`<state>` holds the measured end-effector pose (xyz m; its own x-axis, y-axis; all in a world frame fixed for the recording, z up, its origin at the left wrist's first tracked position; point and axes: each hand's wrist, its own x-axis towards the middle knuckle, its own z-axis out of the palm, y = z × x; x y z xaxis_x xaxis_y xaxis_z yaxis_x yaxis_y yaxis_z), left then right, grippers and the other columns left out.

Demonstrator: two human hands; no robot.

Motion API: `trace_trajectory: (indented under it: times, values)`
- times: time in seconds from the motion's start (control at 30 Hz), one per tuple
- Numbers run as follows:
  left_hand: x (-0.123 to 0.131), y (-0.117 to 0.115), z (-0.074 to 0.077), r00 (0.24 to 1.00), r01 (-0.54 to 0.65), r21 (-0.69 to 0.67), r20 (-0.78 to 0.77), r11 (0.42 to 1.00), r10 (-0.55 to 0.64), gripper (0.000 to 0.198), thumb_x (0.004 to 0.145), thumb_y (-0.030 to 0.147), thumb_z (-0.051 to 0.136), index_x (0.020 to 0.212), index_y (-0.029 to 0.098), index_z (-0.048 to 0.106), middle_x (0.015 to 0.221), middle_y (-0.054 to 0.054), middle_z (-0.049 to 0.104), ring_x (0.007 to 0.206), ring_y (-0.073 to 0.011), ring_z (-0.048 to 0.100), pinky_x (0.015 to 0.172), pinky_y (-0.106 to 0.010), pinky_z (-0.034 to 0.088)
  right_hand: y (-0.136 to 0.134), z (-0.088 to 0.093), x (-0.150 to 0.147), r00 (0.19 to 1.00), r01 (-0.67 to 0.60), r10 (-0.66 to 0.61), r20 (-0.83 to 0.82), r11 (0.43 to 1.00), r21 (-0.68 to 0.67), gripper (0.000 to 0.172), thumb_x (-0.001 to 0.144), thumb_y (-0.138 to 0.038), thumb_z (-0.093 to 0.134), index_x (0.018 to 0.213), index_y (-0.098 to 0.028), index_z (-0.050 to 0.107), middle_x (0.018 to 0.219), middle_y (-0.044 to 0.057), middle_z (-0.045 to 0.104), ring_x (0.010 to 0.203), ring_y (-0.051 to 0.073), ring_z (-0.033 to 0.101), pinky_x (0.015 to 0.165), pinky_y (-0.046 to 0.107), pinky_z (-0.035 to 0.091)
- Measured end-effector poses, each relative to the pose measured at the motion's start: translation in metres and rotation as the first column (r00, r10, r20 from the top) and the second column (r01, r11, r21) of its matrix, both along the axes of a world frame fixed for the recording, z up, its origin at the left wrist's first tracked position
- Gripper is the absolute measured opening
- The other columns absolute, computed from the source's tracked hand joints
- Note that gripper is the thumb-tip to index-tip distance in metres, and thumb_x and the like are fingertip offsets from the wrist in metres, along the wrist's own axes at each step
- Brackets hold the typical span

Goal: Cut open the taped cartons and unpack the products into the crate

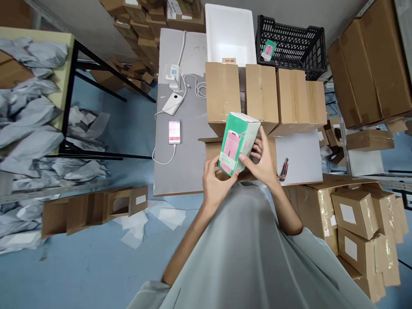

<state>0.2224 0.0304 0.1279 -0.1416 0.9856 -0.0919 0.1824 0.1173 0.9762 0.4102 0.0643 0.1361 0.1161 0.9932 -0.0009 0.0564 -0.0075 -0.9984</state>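
A green-and-white product box (232,143) with a picture of a pink bottle-like item is held tilted in front of me. My left hand (216,178) grips its lower left corner, thumb along the bottom edge. On the other side, my right hand (260,161) has its thumb on the front edge and its fingers against the white side. Beneath the box lies an open cardboard carton (212,150), partly hidden by my hands. Closed brown cartons (223,88) stand in a row just beyond it.
A grey table (186,171) carries a phone (174,131), a white power bank (172,104) and cables. Right of the carton lies a red-black utility knife (283,169). A white foam bin (230,30) and black crate (289,43) stand behind. Stacked cartons (354,214) are at right.
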Motion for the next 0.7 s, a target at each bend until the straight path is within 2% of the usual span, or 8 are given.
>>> trace_trajectory:
  times: [0.07,0.1,0.23,0.33,0.4,0.5,0.6,0.7]
  values:
    - [0.002,-0.002,0.002,0.997,0.002,0.046,-0.078,0.999,0.002,0.073,0.074,0.034,0.107,0.140,0.030,0.076,0.137,-0.009,0.070,0.132,-0.0330,0.073,0.107,-0.042,0.066,0.002,-0.001,-0.005,0.999,0.033,-0.033,0.000,0.999,0.000,0.136,0.087,-0.072,0.095,0.190,-0.043,0.012,0.167,0.013,0.066,0.140,0.032,0.075,0.113,0.049,0.069]
    - [0.000,-0.003,0.004,0.998,0.022,0.038,-0.066,0.999,-0.019,0.074,0.074,0.038,0.108,0.140,0.030,0.076,0.139,-0.010,0.070,0.135,-0.0339,0.071,0.107,-0.042,0.066,0.003,-0.002,-0.005,0.999,0.043,-0.042,-0.014,0.999,0.002,0.136,0.088,-0.072,0.094,0.190,-0.043,0.010,0.166,0.013,0.067,0.138,0.032,0.076,0.111,0.048,0.070]
    - [-0.016,0.000,0.004,0.963,0.177,-0.091,0.220,0.980,-0.153,0.073,0.083,0.057,0.102,0.143,0.026,0.073,0.156,-0.014,0.071,0.149,-0.0373,0.068,0.107,-0.043,0.068,0.007,-0.009,0.006,0.991,-0.016,0.018,-0.130,1.000,0.017,0.128,0.090,-0.075,0.091,0.189,-0.040,0.016,0.161,0.013,0.071,0.136,0.034,0.077,0.107,0.049,0.072]
    - [-0.030,0.007,0.001,0.898,0.314,-0.177,0.375,0.933,-0.231,0.082,0.079,0.056,0.105,0.147,0.025,0.072,0.161,-0.017,0.071,0.150,-0.0403,0.069,0.108,-0.047,0.069,0.007,-0.012,0.016,0.967,-0.121,0.124,-0.222,0.992,0.027,0.124,0.089,-0.077,0.091,0.187,-0.041,0.024,0.164,0.012,0.069,0.142,0.037,0.074,0.106,0.052,0.072]
    - [-0.034,0.009,-0.001,0.868,0.380,-0.209,0.417,0.901,-0.270,0.084,0.076,0.052,0.108,0.148,0.023,0.073,0.155,-0.017,0.076,0.147,-0.0403,0.072,0.108,-0.048,0.070,0.006,-0.012,0.018,0.954,-0.167,0.168,-0.250,0.986,0.027,0.123,0.088,-0.077,0.092,0.186,-0.041,0.027,0.167,0.011,0.068,0.145,0.039,0.073,0.107,0.054,0.072]
    - [-0.034,0.009,-0.003,0.873,0.373,-0.210,0.408,0.904,-0.266,0.081,0.074,0.048,0.109,0.142,0.020,0.076,0.142,-0.017,0.081,0.140,-0.0381,0.076,0.105,-0.048,0.071,0.005,-0.010,0.018,0.949,-0.203,0.202,-0.243,0.979,0.020,0.123,0.086,-0.079,0.092,0.185,-0.041,0.030,0.169,0.010,0.066,0.148,0.039,0.071,0.111,0.055,0.071]
    - [-0.030,0.006,-0.002,0.898,0.323,-0.194,0.372,0.926,-0.236,0.080,0.071,0.048,0.110,0.138,0.019,0.077,0.141,-0.017,0.081,0.133,-0.0362,0.078,0.101,-0.047,0.073,0.006,-0.011,0.017,0.947,-0.216,0.217,-0.238,0.976,0.031,0.118,0.086,-0.081,0.090,0.183,-0.040,0.036,0.171,0.011,0.065,0.151,0.039,0.069,0.115,0.056,0.069]
    - [-0.024,0.003,-0.001,0.928,0.267,-0.181,0.312,0.946,-0.203,0.084,0.070,0.050,0.109,0.140,0.019,0.075,0.134,-0.015,0.082,0.121,-0.0324,0.082,0.095,-0.044,0.073,0.005,-0.011,0.016,0.962,-0.154,0.158,-0.222,0.987,0.037,0.112,0.087,-0.079,0.091,0.180,-0.038,0.044,0.174,0.012,0.062,0.152,0.038,0.069,0.117,0.055,0.068]
